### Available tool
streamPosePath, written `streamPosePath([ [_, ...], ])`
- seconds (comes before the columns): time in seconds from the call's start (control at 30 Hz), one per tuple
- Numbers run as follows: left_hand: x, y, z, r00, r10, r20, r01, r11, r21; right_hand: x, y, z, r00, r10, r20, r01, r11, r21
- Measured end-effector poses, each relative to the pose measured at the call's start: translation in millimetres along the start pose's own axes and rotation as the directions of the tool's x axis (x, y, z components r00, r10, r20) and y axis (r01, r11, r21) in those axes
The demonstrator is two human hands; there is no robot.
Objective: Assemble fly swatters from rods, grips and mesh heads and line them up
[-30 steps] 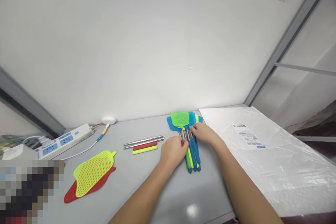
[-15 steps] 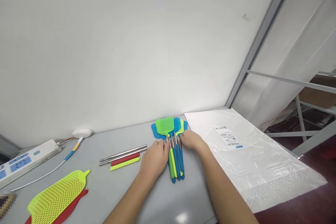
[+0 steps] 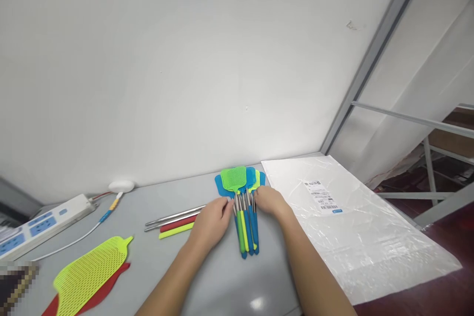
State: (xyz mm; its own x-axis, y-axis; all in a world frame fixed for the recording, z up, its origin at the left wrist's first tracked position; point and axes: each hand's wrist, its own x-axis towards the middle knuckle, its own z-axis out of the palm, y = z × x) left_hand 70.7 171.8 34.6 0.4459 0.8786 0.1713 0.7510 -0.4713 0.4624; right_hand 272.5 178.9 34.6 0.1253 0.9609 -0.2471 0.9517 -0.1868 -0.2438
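Several fly swatters lie bunched on the grey table, with green, yellow-green and blue mesh heads toward the wall, metal shafts, and green, yellow and blue handles toward me. The green swatter head point(image 3: 234, 178) is on top, and a blue handle point(image 3: 256, 233) is at the right. My left hand point(image 3: 213, 222) is at the bunch's left side, its thumb and fingers closed at a shaft just below the heads. On the right side, my right hand point(image 3: 272, 201) has its fingers curled against the shafts; its fingertips are partly hidden.
Metal rods point(image 3: 174, 216) lie left of my hand beside a red handle point(image 3: 178, 223) and a yellow handle point(image 3: 176, 230). Further left are a yellow swatter head point(image 3: 92, 269) over a red one point(image 3: 105, 289), and a power strip point(image 3: 48, 224). A white plastic mailer point(image 3: 355, 242) covers the right side.
My left hand has shifted slightly left and toward me, now covering the ends of the rods and loose handles. My right hand stays at the bunch. The view has moved slightly.
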Motion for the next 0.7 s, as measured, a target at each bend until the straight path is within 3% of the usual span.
streamPosePath([
  [0.13,-14.1,-22.7,-39.3,0.998,0.047,-0.045,-0.047,0.999,-0.005,-5.2,-5.1,-7.6,0.994,0.015,-0.113,-0.019,0.999,-0.039],
  [0.23,-39.5,-54.6,-71.0,0.99,-0.078,-0.12,0.079,0.997,-0.002,-13.8,-20.2,-10.1,0.979,-0.044,-0.199,0.032,0.998,-0.061],
  [0.37,-90.5,-101.1,-99.9,0.941,-0.214,-0.261,0.231,0.972,0.038,-33.9,-55.2,-4.2,0.95,-0.216,-0.225,0.201,0.976,-0.09],
  [0.43,-117.9,-114.7,-103.4,0.918,-0.232,-0.321,0.263,0.963,0.056,-44.4,-75.6,-0.3,0.927,-0.323,-0.192,0.309,0.946,-0.1],
  [0.53,-149.8,-114.8,-93.4,0.888,-0.242,-0.391,0.277,0.96,0.036,-52.6,-105.9,2.1,0.865,-0.491,-0.103,0.473,0.867,-0.155],
  [0.7,-158.2,-85.9,-63.6,0.94,-0.169,-0.296,0.201,0.976,0.079,-33.8,-154.1,1.7,0.756,-0.65,0.072,0.632,0.696,-0.341],
])
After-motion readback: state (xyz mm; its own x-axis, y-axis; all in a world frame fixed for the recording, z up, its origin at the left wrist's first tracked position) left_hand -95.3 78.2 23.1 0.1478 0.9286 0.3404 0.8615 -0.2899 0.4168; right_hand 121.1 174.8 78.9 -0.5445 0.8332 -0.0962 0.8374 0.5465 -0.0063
